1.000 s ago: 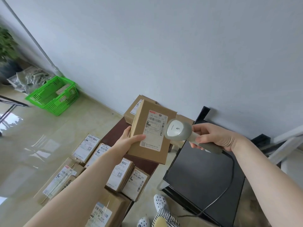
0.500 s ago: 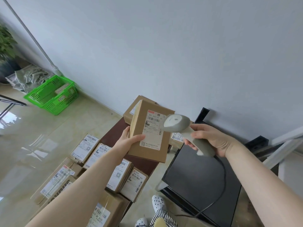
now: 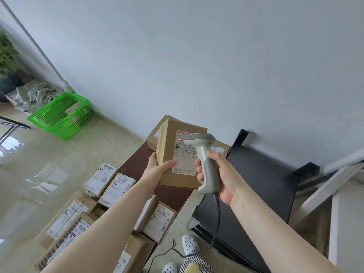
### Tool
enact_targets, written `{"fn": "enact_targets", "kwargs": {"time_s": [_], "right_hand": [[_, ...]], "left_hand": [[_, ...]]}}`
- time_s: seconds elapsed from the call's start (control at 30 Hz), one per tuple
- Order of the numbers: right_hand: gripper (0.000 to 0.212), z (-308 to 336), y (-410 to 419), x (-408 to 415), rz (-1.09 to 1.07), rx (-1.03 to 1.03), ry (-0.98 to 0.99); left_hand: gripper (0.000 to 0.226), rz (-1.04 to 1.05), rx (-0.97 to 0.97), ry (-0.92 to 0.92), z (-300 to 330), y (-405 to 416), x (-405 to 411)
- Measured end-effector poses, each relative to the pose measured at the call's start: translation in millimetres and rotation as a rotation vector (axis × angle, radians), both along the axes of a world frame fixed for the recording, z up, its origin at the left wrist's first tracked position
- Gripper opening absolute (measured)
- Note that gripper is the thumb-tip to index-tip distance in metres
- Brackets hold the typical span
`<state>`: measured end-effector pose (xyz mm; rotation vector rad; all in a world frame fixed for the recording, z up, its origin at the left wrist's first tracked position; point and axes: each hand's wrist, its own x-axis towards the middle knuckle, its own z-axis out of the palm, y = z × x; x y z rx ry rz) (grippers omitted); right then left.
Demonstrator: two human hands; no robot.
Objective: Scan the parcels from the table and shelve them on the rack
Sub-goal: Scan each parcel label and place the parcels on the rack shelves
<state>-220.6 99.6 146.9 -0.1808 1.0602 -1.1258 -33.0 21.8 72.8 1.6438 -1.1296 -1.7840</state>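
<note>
My left hand [image 3: 157, 168] grips a flat brown cardboard parcel [image 3: 168, 152] by its left edge, label side up, above the dark brown table [image 3: 136, 164]. In my right hand [image 3: 220, 176] is a grey handheld barcode scanner [image 3: 204, 160], its head just over the parcel's white label [image 3: 184, 154]. A red scan line glows on the barcode at the top of that label. Several more labelled parcels [image 3: 116, 189] lie on the table below my left arm. The black rack [image 3: 262, 186] stands to the right of the table.
A larger brown box [image 3: 155, 134] sits at the table's far end under the held parcel. A green plastic basket [image 3: 61, 115] stands on the glossy floor at the left by the wall. The scanner's cable [image 3: 216, 219] hangs toward my feet. White framing [image 3: 334, 180] leans at right.
My right hand turned the scanner from lying sideways to upright and moved its head over the label; a red scan line now shows. The parcel stayed in my left hand.
</note>
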Motion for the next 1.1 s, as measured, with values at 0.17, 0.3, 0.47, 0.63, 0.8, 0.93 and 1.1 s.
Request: {"fn": "enact_targets", "kwargs": {"time_s": [0.17,0.3,0.47,0.63,0.8,0.93,1.1], "right_hand": [[0.033,-0.9,2.0,-4.9,0.006,0.008,0.01],[0.033,-0.8,3.1,-7.3,0.009,0.017,-0.002],[0.022,-13.9,6.7,-18.4,-0.156,0.046,0.124],[0.039,-75.0,18.4,-58.4,-0.541,0.337,0.536],[0.041,-124.8,33.9,-100.5,-0.704,0.509,0.66],[0.035,-152.3,30.8,-116.4,-0.667,0.549,0.689],[0.045,-168.4,30.4,-123.4,-0.578,0.57,0.773]], "left_hand": [[0.091,-0.004,-0.001,-0.029,-0.2,2.6,-4.1],[0.092,-0.008,0.011,-0.042,0.3,3.0,-6.5],[0.119,0.014,0.012,-0.032,1.3,2.4,-5.4],[0.124,0.169,0.061,0.02,-6.1,6.4,-6.9],[0.101,0.209,0.108,0.063,-13.9,11.4,-24.5],[0.092,0.195,0.12,0.084,-18.1,13.0,-40.3],[0.077,0.179,0.132,0.097,-19.1,12.5,-58.8]]}}
